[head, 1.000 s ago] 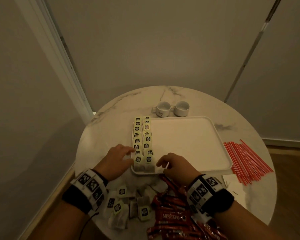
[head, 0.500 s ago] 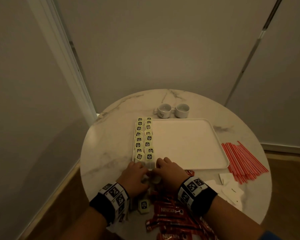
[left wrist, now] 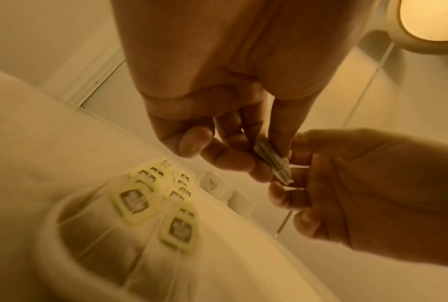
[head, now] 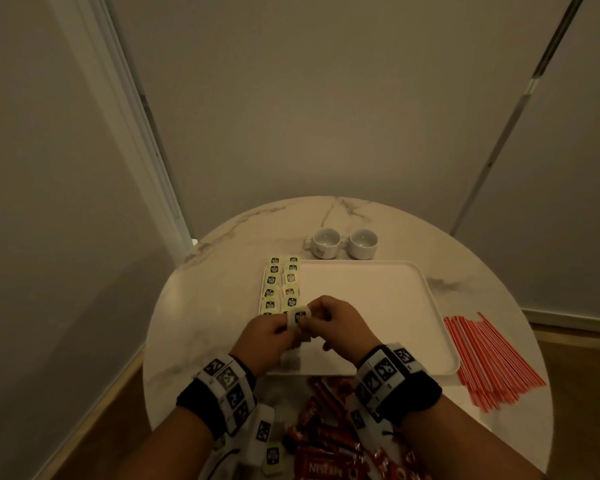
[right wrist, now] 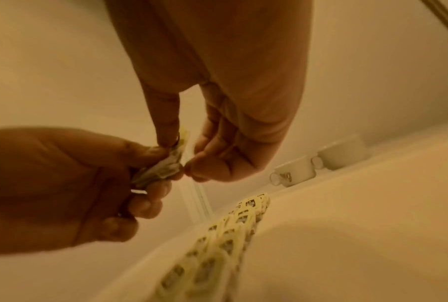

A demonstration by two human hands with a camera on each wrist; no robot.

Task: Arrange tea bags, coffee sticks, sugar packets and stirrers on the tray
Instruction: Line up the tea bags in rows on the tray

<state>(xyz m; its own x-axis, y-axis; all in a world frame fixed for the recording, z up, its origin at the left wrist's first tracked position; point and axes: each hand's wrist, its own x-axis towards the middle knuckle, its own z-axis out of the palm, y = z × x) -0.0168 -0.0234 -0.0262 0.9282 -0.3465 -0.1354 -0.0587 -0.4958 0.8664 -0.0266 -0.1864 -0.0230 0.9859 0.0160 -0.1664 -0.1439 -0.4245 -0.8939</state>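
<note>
Both hands meet over the near left part of the white tray [head: 378, 306]. My left hand [head: 284, 327] grips a small stack of tea bags [left wrist: 272, 161] between thumb and fingers. My right hand [head: 312, 317] pinches the top of that stack [right wrist: 181, 141], whose yellow-green tag [head: 298, 316] faces up. Two rows of tea bags [head: 281, 282] lie along the tray's left side. Red coffee sticks [head: 326, 445] are heaped at the table's near edge, under my wrists. Red stirrers [head: 492, 362] lie on the table right of the tray.
Two white cups [head: 326, 242] [head: 362, 242] stand just behind the tray. Loose tea bags [head: 272, 459] lie at the near left beside the coffee sticks. The round marble table [head: 205, 323] stands in a corner, with walls close behind and to the left.
Both hands went from the tray's near left corner down to the loose pile at the table's front, then rose over the tray holding tea bags between them.
</note>
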